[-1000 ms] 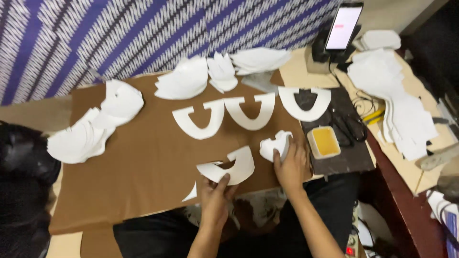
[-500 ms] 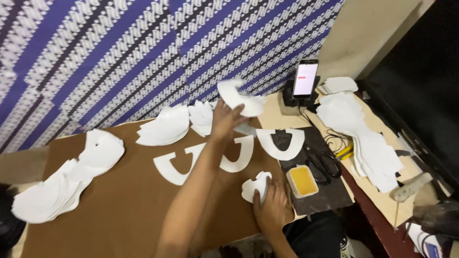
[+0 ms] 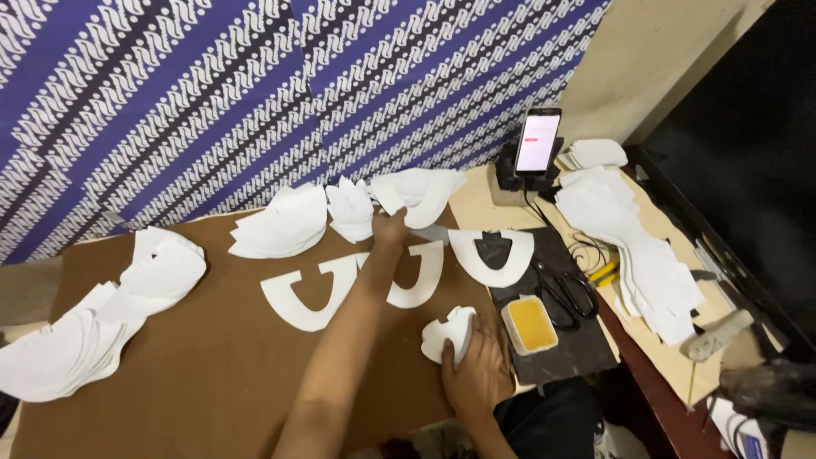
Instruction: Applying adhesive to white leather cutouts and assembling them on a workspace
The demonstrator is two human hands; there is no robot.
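My left hand [image 3: 389, 228] reaches far across the brown board [image 3: 195, 374] to a pile of white cut pieces [image 3: 421, 194] at the back. Its fingers are closed on that pile's lower edge. My right hand [image 3: 476, 374] lies near the front edge, gripping a small stack of white pieces [image 3: 449, 333] and holding it against the board. Between the hands lie two white U-shaped pieces [image 3: 308, 296] [image 3: 418, 274]. A third U-shaped piece [image 3: 493, 255] lies on a dark mat [image 3: 561, 361].
A small tub of yellow paste [image 3: 531, 325] and scissors [image 3: 571, 293] sit on the dark mat. A lit phone [image 3: 541, 140] stands at the back. More white piles lie at left [image 3: 59, 357] [image 3: 166, 263], at the back [image 3: 285, 223] and at right [image 3: 637, 255].
My left hand let go of a U-shaped piece near the front edge and reached out to the back pile. My right hand stayed on the small stack. The camera view tilted upward.
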